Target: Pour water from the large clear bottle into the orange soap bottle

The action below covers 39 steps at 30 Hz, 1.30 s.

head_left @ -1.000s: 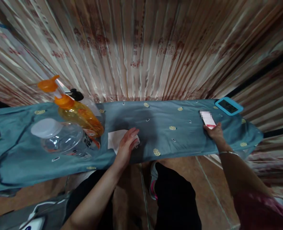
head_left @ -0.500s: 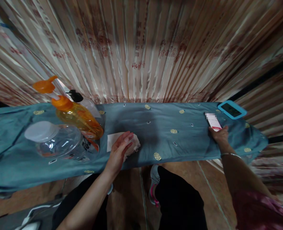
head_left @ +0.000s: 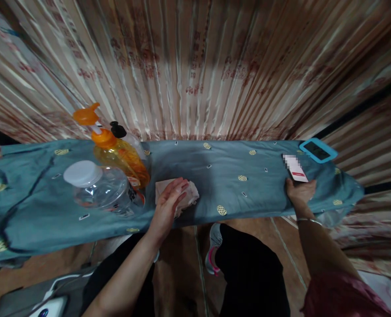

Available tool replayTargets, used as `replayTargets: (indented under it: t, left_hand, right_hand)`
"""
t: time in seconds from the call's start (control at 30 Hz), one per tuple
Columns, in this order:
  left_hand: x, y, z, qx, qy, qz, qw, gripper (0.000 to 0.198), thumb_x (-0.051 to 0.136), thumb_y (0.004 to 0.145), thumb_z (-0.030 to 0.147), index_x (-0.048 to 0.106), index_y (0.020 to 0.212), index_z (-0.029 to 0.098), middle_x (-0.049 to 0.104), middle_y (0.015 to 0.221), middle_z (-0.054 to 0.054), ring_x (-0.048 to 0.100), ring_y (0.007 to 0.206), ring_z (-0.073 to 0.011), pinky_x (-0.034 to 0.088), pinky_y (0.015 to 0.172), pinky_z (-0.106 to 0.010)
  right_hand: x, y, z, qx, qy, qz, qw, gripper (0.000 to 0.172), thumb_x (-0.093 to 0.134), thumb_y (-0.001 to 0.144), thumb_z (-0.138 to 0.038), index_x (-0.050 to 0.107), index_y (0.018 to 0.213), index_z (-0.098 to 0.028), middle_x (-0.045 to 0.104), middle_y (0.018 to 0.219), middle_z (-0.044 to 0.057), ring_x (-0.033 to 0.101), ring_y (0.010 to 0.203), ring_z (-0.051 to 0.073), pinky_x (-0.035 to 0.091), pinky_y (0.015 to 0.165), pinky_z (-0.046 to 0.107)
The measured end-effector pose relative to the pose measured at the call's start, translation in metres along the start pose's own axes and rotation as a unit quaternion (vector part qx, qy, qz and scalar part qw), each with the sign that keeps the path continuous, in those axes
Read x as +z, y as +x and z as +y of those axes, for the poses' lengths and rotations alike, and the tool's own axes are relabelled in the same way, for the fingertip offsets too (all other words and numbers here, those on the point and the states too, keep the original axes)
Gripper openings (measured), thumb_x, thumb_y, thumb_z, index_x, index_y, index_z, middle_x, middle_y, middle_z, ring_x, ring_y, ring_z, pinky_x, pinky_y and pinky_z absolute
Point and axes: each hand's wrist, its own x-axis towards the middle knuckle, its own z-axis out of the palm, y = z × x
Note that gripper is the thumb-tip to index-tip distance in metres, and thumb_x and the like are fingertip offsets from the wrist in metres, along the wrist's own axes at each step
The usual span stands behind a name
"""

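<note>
The tissue (head_left: 190, 197) lay ungrasped; I already held the smartphone (head_left: 296, 169).
At frame right, my right hand (head_left: 300, 191) clasped its base; mid-frame, my left hand (head_left: 167, 203), fingers extended, was over the tissue.

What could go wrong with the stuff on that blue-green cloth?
The clear bottle and the orange pump bottle stand close together, left of the left hand, so a careless swing might knock one into the other. The white sheet under that hand lies near the front edge of the cloth, so it might slip to the floor. The right hand is at the phone's near end; a bump could perhaps shove it.
</note>
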Motion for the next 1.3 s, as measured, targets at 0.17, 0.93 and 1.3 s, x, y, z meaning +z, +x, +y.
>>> replayTargets:
  t: [0.17,0.93,1.3]
  left_hand:
    - [0.000,-0.002,0.001,0.010,-0.004,-0.017,1.000,0.047,0.085,0.061,0.046,0.072,0.098,0.017,0.075,0.107,-0.012,0.068,0.109,-0.0288,0.046,0.102,-0.043]
    - [0.010,-0.074,0.063,0.534,0.406,0.047,0.740,0.034,0.063,0.089,0.030,0.060,0.121,0.020,0.067,0.117,-0.008,0.062,0.113,-0.0203,0.050,0.100,-0.036]
    - [-0.044,-0.039,0.076,0.501,0.381,0.285,0.723,0.114,0.085,0.067,0.038,0.010,0.152,0.025,0.010,0.164,-0.016,0.006,0.153,-0.0350,0.010,0.126,-0.060]
  right_hand:
    - [-0.002,-0.055,-0.014,-0.007,0.005,0.018,1.000,0.079,0.062,0.092,-0.035,0.022,0.150,0.002,0.027,0.152,0.027,0.026,0.143,0.032,0.023,0.117,0.048]
    - [-0.067,-0.251,-0.239,-0.361,0.351,-0.240,0.830,0.064,0.051,0.091,-0.043,0.042,0.141,-0.004,0.053,0.134,0.023,0.053,0.124,0.030,0.042,0.105,0.051]
    - [-0.063,-0.266,-0.235,-0.360,0.359,-0.138,0.850,0.064,0.048,0.092,-0.041,0.043,0.137,0.005,0.049,0.137,0.028,0.046,0.130,0.033,0.039,0.107,0.053]
